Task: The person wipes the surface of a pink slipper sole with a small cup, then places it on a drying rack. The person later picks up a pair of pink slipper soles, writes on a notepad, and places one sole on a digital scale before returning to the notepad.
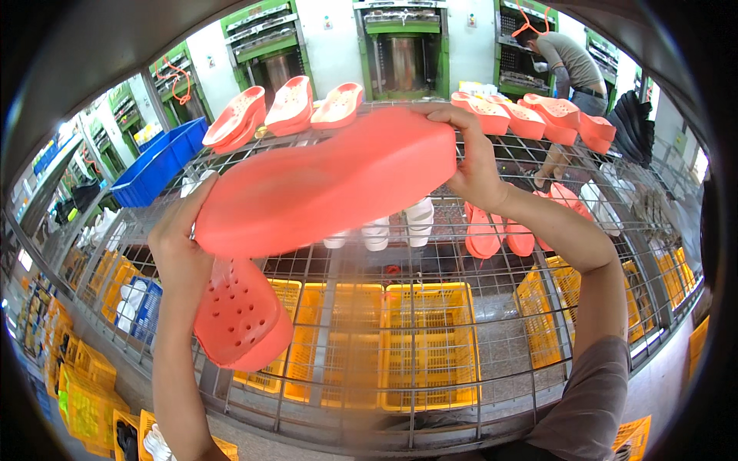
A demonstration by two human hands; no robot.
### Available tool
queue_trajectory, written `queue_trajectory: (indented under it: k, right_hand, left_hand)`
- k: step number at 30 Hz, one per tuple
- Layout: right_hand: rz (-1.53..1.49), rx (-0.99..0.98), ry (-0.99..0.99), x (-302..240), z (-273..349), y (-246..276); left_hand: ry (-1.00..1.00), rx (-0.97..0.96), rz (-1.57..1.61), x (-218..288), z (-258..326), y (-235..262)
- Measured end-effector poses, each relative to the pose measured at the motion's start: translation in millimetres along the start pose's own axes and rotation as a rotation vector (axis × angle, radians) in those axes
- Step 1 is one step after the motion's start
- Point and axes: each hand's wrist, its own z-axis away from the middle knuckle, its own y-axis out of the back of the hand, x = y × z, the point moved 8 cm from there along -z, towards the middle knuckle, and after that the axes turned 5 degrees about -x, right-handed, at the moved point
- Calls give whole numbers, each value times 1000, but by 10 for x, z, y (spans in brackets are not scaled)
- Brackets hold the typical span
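Note:
Both of my hands hold up a large coral foam shoe sole [330, 184], its smooth, thick side turned toward me. It spans the view above the wire rack and is slightly blurred. My left hand [183, 230] grips its left end, and my right hand [475, 157] closes round its right end, the thumb and fingers at the edge. Just below and right of my left wrist is a second coral foam piece [242, 319], perforated with round holes. Its upper end is hidden behind the held sole, so I cannot tell whether my left hand touches it.
Coral soles line the rack's far edge, at left [288, 107] and right [550, 115]. White pieces [419, 223] and coral ones [484, 230] sit mid-rack. Yellow baskets [429, 288] stand beneath the wire rack [492, 357]. A blue bin [157, 169], green machines and a person [573, 61] are beyond.

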Motion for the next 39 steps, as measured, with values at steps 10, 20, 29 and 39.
queue_trajectory:
  k: [10,20,29,39]
  right_hand:
    - [-157,-262,-665,541,224,-189]
    - [-587,11,-977,1089,540,-213]
    - [-860,-17,-1217,1149,690,-332]
    - [-982,139,-1246,1360,791,-277]
  left_hand:
    - [479,-305,309,-420,145,-287]
    - [888,-636,150,-1225,601,-220]
    - [939,-678,113,-1236,681,-232]
    - [1036,-419,472,-1289,645,-215]
